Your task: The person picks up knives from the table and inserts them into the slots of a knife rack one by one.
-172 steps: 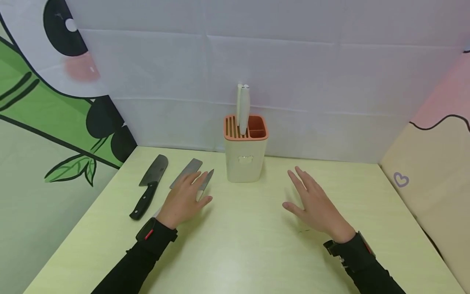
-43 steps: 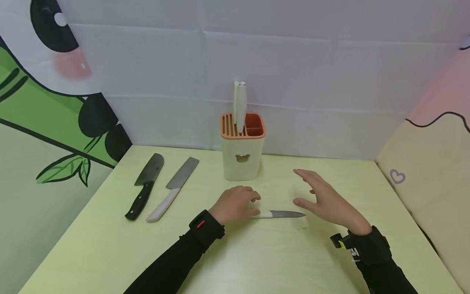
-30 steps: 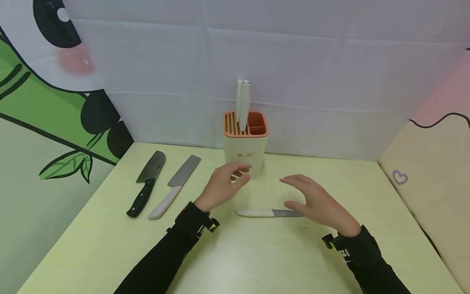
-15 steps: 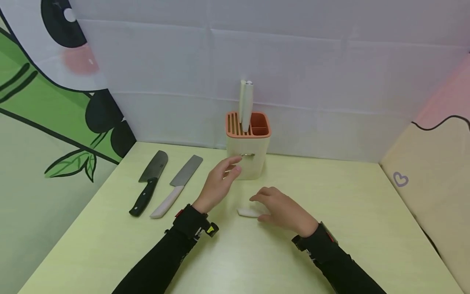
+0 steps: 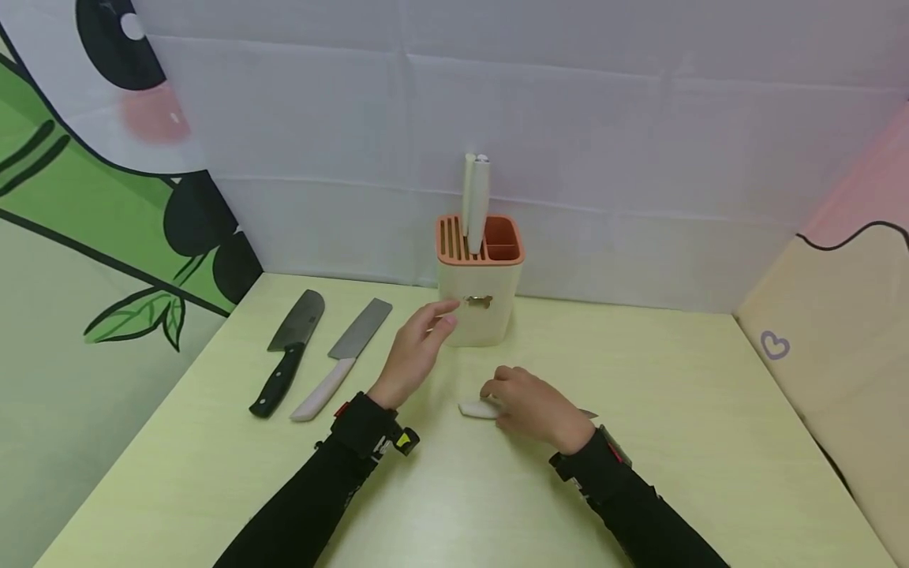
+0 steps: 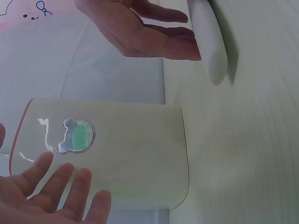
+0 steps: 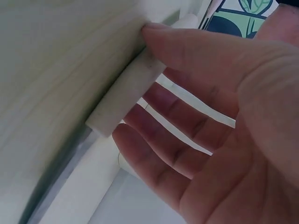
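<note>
Left grip (image 5: 410,356), loose and holding nothing, hangs near the cream box-shaped holder (image 5: 486,278); right grip (image 5: 537,409) pinches the small white-handled steel knife (image 5: 479,409) on the pale wood tabletop (image 5: 454,505). Probably light, stiff, slightly slippery: hold mid-handle, clear of the blade (image 5: 588,413).

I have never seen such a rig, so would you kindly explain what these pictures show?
There is no machine: just a person's bare left hand and right hand. The wide picture is taken from the head, the close ones from each wrist. On the table lie a black-handled knife and a white-handled one; at the back stands a holder with two white handles upright. The right hand's grip is on a small knife; the left hand, near the holder, holds nothing.
</note>
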Action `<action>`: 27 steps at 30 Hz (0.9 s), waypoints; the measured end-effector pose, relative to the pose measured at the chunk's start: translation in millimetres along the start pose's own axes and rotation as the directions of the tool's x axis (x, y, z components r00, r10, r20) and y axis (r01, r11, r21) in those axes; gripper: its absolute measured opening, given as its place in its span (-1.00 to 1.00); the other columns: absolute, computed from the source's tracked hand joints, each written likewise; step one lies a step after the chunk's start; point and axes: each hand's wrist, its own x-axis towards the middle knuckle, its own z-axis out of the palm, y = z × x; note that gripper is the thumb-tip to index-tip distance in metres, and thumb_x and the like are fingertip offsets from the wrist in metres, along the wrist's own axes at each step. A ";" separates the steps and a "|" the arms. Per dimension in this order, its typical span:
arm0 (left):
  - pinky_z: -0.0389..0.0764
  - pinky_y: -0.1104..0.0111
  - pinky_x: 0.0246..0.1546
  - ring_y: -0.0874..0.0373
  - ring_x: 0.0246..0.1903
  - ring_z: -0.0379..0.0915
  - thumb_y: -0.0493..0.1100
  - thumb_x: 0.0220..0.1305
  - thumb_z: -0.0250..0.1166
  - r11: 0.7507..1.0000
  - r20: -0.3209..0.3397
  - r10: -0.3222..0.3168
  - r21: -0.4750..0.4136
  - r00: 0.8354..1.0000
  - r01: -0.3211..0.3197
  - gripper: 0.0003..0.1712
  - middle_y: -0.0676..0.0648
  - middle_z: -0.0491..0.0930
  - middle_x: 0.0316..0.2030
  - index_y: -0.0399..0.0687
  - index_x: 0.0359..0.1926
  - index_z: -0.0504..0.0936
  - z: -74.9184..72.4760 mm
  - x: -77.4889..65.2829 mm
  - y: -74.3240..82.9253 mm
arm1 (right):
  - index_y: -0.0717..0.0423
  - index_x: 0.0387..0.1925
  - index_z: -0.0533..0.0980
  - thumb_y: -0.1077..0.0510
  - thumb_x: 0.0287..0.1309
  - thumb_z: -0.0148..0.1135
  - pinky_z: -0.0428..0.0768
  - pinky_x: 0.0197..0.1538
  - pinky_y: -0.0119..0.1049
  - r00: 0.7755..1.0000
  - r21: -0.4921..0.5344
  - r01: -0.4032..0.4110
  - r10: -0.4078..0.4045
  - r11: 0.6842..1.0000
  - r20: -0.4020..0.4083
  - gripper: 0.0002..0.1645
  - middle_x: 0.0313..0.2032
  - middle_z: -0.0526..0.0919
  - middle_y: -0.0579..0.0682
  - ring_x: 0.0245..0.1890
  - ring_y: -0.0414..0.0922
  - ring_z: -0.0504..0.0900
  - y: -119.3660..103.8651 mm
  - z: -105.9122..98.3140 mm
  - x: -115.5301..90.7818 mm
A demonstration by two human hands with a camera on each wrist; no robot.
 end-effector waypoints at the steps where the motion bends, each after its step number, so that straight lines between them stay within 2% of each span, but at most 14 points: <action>1: 0.47 -0.13 0.36 -0.09 0.39 0.42 0.16 0.67 0.07 1.000 -0.002 -0.001 -0.001 1.000 0.001 -0.44 -0.05 0.47 0.45 0.06 0.50 0.48 -0.6 0.0 0.3 | 0.19 -0.02 0.71 0.34 0.02 0.66 0.67 -0.03 -0.20 1.000 0.002 0.006 -0.006 1.000 -0.004 -0.56 -0.19 0.64 0.01 -0.13 0.00 0.63 -0.1 0.0 0.1; 11: 0.48 -0.11 0.35 -0.06 0.36 0.43 0.16 0.66 0.09 1.000 -0.012 0.003 -0.015 1.000 -0.003 -0.45 -0.03 0.47 0.44 0.08 0.49 0.48 -4.2 1.2 -0.6 | 0.20 -0.09 0.73 0.39 0.12 0.56 0.67 -0.09 -0.24 1.000 0.011 -0.003 0.003 1.000 0.003 -0.70 -0.23 0.67 0.03 -0.20 -0.03 0.65 -0.2 -2.7 -0.4; 21: 0.48 -0.10 0.35 -0.07 0.34 0.46 0.15 0.67 0.09 1.000 -0.012 0.011 -0.018 1.000 -0.012 -0.45 -0.04 0.47 0.44 0.07 0.49 0.48 -3.4 2.2 -2.3 | 0.20 -0.08 0.69 0.39 0.16 0.54 0.66 -0.10 -0.25 0.999 0.019 -0.026 0.025 0.999 0.034 -0.71 -0.23 0.64 0.01 -0.21 -0.05 0.65 3.6 -0.6 -1.0; 27: 0.50 -0.08 0.33 -0.07 0.32 0.47 0.14 0.67 0.10 1.000 -0.014 0.019 -0.012 1.000 -0.019 -0.45 -0.05 0.48 0.44 0.06 0.49 0.49 -2.7 0.9 -3.7 | 0.19 -0.10 0.68 0.40 0.18 0.51 0.65 -0.12 -0.27 1.000 0.009 0.002 -0.002 1.000 0.025 -0.73 -0.24 0.63 -0.01 -0.24 -0.08 0.64 5.4 -1.6 -3.5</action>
